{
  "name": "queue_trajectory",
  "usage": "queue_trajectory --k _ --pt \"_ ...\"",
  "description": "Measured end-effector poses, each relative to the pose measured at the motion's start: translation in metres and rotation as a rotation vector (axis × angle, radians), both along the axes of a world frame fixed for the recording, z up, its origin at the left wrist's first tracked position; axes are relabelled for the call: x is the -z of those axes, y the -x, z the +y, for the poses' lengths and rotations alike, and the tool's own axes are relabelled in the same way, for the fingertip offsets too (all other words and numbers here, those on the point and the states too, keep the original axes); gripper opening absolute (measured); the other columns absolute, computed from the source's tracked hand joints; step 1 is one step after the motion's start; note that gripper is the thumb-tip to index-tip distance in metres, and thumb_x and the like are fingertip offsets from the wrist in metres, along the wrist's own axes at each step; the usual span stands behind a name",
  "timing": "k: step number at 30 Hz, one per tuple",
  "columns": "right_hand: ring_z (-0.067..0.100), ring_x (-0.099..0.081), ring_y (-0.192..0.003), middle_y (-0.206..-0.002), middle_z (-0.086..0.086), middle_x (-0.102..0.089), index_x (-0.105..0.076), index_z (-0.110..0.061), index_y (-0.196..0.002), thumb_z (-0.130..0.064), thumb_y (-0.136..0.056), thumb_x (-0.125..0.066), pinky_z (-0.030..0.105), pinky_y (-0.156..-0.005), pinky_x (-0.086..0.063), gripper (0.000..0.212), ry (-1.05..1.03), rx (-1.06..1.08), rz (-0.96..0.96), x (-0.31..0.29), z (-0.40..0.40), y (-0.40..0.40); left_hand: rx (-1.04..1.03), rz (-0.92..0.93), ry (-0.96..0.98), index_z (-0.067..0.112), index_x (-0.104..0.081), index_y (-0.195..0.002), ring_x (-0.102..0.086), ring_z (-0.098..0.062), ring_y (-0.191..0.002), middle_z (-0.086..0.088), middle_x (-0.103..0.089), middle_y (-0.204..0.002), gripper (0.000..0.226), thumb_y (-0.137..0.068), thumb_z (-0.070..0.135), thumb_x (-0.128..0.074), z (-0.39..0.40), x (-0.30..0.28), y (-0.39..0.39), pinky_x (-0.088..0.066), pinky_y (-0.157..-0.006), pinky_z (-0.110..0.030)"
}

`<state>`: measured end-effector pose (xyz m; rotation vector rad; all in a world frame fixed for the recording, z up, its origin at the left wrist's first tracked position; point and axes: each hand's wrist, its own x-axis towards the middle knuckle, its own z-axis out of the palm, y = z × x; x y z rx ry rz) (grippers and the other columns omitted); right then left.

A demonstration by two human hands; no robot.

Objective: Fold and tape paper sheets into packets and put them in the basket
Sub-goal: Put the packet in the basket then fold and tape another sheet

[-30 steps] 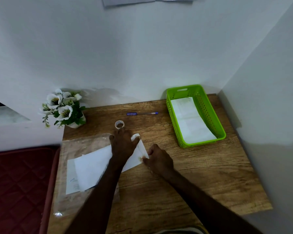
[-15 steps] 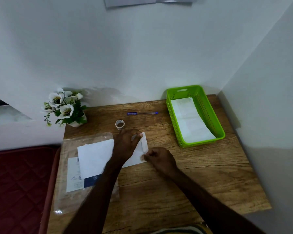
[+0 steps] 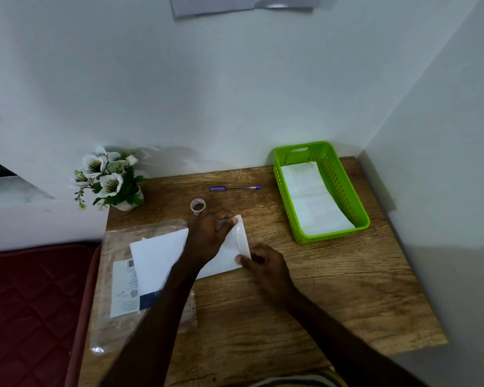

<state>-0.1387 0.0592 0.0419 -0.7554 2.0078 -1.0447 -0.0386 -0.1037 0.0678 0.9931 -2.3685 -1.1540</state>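
A white folded paper sheet [image 3: 160, 258] lies on the wooden table [image 3: 333, 289] in front of me. My left hand [image 3: 207, 236] presses flat on its right part, thumb at the far right corner. My right hand [image 3: 266, 263] pinches the sheet's near right corner, where a strip of clear tape runs along the right edge. A small roll of clear tape [image 3: 198, 205] stands just beyond my left hand. The green basket [image 3: 344, 180] stands at the back right with folded paper packets [image 3: 313, 202] inside.
A clear plastic sleeve [image 3: 109, 325] with a printed sheet [image 3: 123, 289] lies under the paper at the left. A blue pen [image 3: 234, 188] lies near the wall. A pot of white flowers [image 3: 109, 180] stands at the back left corner. Walls close the back and right.
The paper has been turned from a slant to lie squarer on the table, uncovering the printed sheet below. My right hand moved from the sheet's right tip to its near right corner.
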Motion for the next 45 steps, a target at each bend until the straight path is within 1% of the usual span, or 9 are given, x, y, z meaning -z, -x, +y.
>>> queue_trajectory --k 2,4,9,15,20,25,29,32,45 --pt "0.013 -0.069 -0.073 -0.08 0.002 -0.074 -0.077 -0.016 -0.086 -0.048 -0.087 -0.072 0.042 -0.077 -0.061 0.033 0.011 -0.021 -0.137 -0.004 0.001 0.001 -0.007 -0.007 -0.006 0.018 -0.074 -0.109 -0.063 -0.006 -0.098 0.008 -0.073 -0.106 0.023 -0.101 0.035 -0.061 0.001 -0.002 0.001 -0.047 -0.086 -0.021" --pt "0.012 -0.065 -0.062 -0.074 0.01 -0.072 -0.077 -0.011 -0.086 -0.038 -0.09 -0.074 0.033 -0.065 -0.057 0.028 0.044 -0.049 -0.196 -0.009 0.004 0.002 -0.018 0.0 -0.002 0.018 -0.074 -0.109 -0.064 -0.005 -0.097 0.008 -0.073 -0.105 0.023 -0.101 0.035 -0.061 0.001 -0.003 0.001 -0.048 -0.086 -0.022" --pt "0.016 -0.055 -0.056 -0.071 0.014 -0.071 -0.08 -0.013 -0.083 -0.036 -0.091 -0.073 0.026 -0.053 -0.047 0.025 0.042 -0.025 -0.283 -0.015 0.009 0.001 -0.03 -0.003 -0.047 0.021 -0.074 -0.105 -0.062 0.002 -0.093 0.012 -0.071 -0.098 0.021 -0.101 0.037 -0.06 0.006 -0.008 0.002 -0.045 -0.081 -0.018" --pt "0.019 -0.058 -0.066 -0.08 0.008 -0.075 -0.079 -0.012 -0.091 -0.032 -0.097 -0.066 0.031 -0.059 -0.047 0.025 0.081 0.022 -0.399 -0.02 0.013 0.0 -0.056 -0.012 -0.02 0.019 -0.073 -0.109 -0.062 -0.007 -0.096 0.007 -0.071 -0.104 0.025 -0.102 0.038 -0.058 0.006 -0.019 0.004 -0.049 -0.085 -0.026" --pt "0.016 -0.06 -0.073 -0.078 0.003 -0.069 -0.076 -0.006 -0.085 -0.03 -0.092 -0.073 0.027 -0.054 -0.05 0.025 0.204 0.236 -0.523 -0.036 0.011 0.002 -0.236 0.02 -0.067 0.018 -0.074 -0.112 -0.063 -0.012 -0.095 0.006 -0.07 -0.102 0.028 -0.103 0.038 -0.057 0.007 -0.046 0.015 -0.052 -0.084 -0.031" --pt "0.016 -0.069 -0.088 -0.103 0.004 -0.077 -0.077 -0.012 -0.102 -0.017 -0.094 -0.068 0.034 -0.068 -0.058 0.012 0.327 0.289 -0.632 -0.056 0.005 0.008 -0.46 0.212 -0.36 0.018 -0.077 -0.099 -0.065 -0.009 -0.085 0.002 -0.074 -0.094 0.02 -0.098 0.033 -0.064 0.007 -0.074 0.028 -0.052 -0.07 -0.022" --pt "0.022 -0.074 -0.091 -0.105 0.009 -0.078 -0.074 -0.008 -0.109 -0.015 -0.092 -0.071 0.037 -0.078 -0.06 0.018 0.356 0.271 -0.644 -0.068 0.005 0.01 -0.613 0.388 -0.715 0.02 -0.076 -0.102 -0.072 -0.03 -0.103 -0.005 -0.077 -0.103 0.021 -0.091 0.037 -0.072 0.003 -0.074 0.032 -0.06 -0.087 -0.045" --pt "0.028 -0.075 -0.095 -0.104 0.005 -0.078 -0.075 -0.015 -0.108 -0.023 -0.09 -0.076 0.047 -0.085 -0.061 0.02 0.267 0.256 -0.561 -0.064 0.013 0.012 -0.675 0.491 -0.903 0.011 -0.072 -0.114 -0.072 -0.032 -0.103 -0.014 -0.075 -0.113 0.028 -0.093 0.029 -0.071 0.002 -0.075 0.034 -0.056 -0.092 -0.053" --pt "0.028 -0.072 -0.106 -0.114 0.006 -0.076 -0.069 -0.013 -0.124 -0.018 -0.095 -0.068 0.045 -0.092 -0.058 0.03 0.171 0.238 -0.657 -0.03 0.023 0.005 -0.751 0.539 -0.89 0.013 -0.07 -0.117 -0.069 -0.037 -0.113 -0.011 -0.075 -0.114 0.028 -0.095 0.03 -0.069 -0.005 -0.053 0.023 -0.056 -0.097 -0.057"
